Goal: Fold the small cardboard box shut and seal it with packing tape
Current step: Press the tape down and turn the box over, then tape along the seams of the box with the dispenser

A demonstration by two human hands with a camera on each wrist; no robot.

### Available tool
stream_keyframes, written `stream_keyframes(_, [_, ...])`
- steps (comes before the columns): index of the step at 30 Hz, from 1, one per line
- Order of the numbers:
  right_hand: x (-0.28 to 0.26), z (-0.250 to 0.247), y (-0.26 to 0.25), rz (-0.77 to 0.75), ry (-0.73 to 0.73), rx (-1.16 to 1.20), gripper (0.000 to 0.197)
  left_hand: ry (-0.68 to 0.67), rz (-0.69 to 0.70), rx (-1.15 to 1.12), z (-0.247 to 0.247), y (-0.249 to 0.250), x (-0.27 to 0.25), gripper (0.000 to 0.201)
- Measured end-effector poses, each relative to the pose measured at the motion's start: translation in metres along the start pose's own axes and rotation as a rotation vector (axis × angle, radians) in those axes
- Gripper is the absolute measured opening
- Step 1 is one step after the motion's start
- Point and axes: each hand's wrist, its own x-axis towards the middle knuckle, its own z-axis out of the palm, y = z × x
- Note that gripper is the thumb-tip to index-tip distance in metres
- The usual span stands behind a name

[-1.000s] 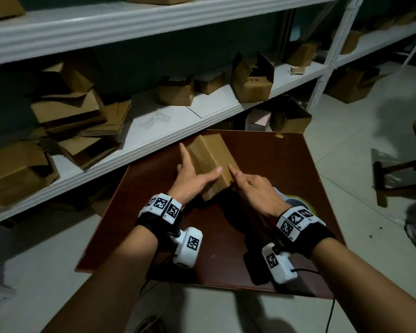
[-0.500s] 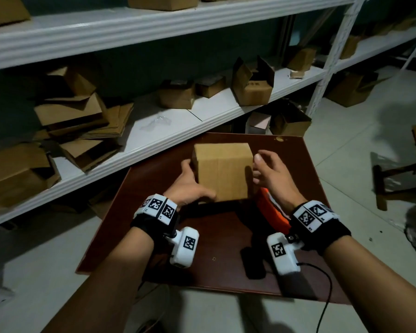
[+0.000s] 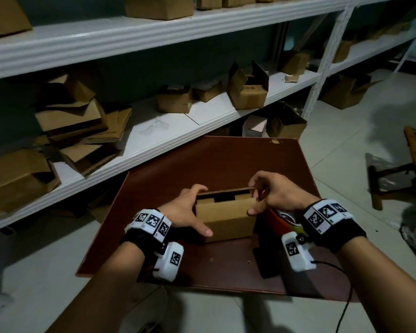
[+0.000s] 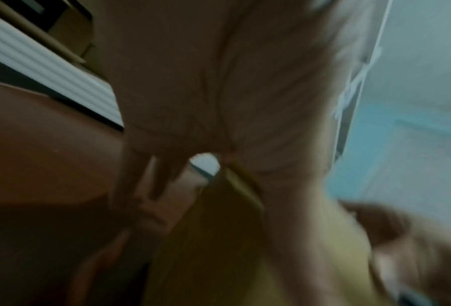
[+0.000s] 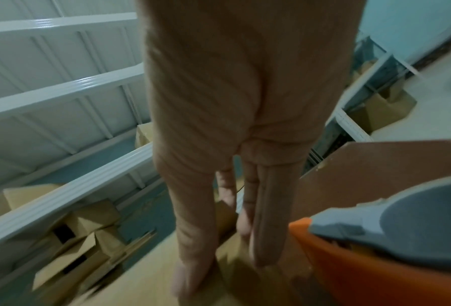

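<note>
A small brown cardboard box (image 3: 226,217) stands on the dark red-brown table (image 3: 214,162) with its top facing up. A dark gap shows between its top flaps. My left hand (image 3: 192,207) grips the box's left side, thumb across the front face and fingers over the top left corner. My right hand (image 3: 256,199) holds the top right corner, with curled fingers at the far flap and the thumb on the near edge. An orange tape dispenser (image 3: 279,218) lies under my right wrist. The wrist views are blurred; the box (image 5: 145,287) and the dispenser (image 5: 349,269) show there.
White metal shelves (image 3: 154,140) run behind and left of the table, stacked with several cardboard boxes (image 3: 247,92) and flattened cartons (image 3: 77,123). A pale tiled floor (image 3: 346,145) lies to the right, with a dark wooden stand (image 3: 394,174) at the far right.
The box was turned from tilted on edge to upright with its open top up, and brought nearer to me. Both hands moved from its faces to its top corners.
</note>
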Motion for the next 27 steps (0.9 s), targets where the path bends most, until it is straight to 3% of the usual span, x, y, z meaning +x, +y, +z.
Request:
stream_keyframes(2, [0.000,-0.001,0.000,-0.017,-0.025,-0.028,0.064,-0.041,0.091,-0.026,-0.007,0.006,-0.005,0.115])
stream_keyframes(5, [0.001,0.000,-0.001,-0.002,-0.022,-0.039,0.059,0.016,0.196,-0.018,-0.007,0.015,-0.003,0.068])
stream_keyframes(7, [0.000,0.001,-0.002,0.006,-0.033,-0.036,0.055,0.082,0.213,0.018,-0.002,0.014,0.005,0.056])
stream_keyframes(12, [0.003,-0.013,0.009,0.193,0.053,-0.151,0.054,0.123,0.195,0.015,0.000,0.012,0.012,0.056])
stream_keyframes(15, [-0.003,-0.018,0.017,0.353,0.114,-0.387,0.064,0.118,0.193,0.059,-0.001,0.015,0.013,0.054])
stream_keyframes(19, [-0.008,-0.003,0.028,0.417,-0.085,-0.365,0.066,0.110,0.192,0.224,-0.006,0.021,0.011,0.056])
stream_keyframes(22, [-0.010,0.005,0.031,0.410,-0.103,-0.394,0.071,0.122,0.227,0.453,-0.008,0.034,0.004,0.063])
stream_keyframes(25, [-0.007,0.006,0.033,0.419,-0.062,-0.442,0.060,0.131,0.260,0.584,0.000,0.050,0.000,0.073])
stream_keyframes(27, [-0.005,0.005,0.032,0.406,-0.063,-0.482,0.041,0.173,0.214,0.620,0.003,0.057,-0.001,0.076])
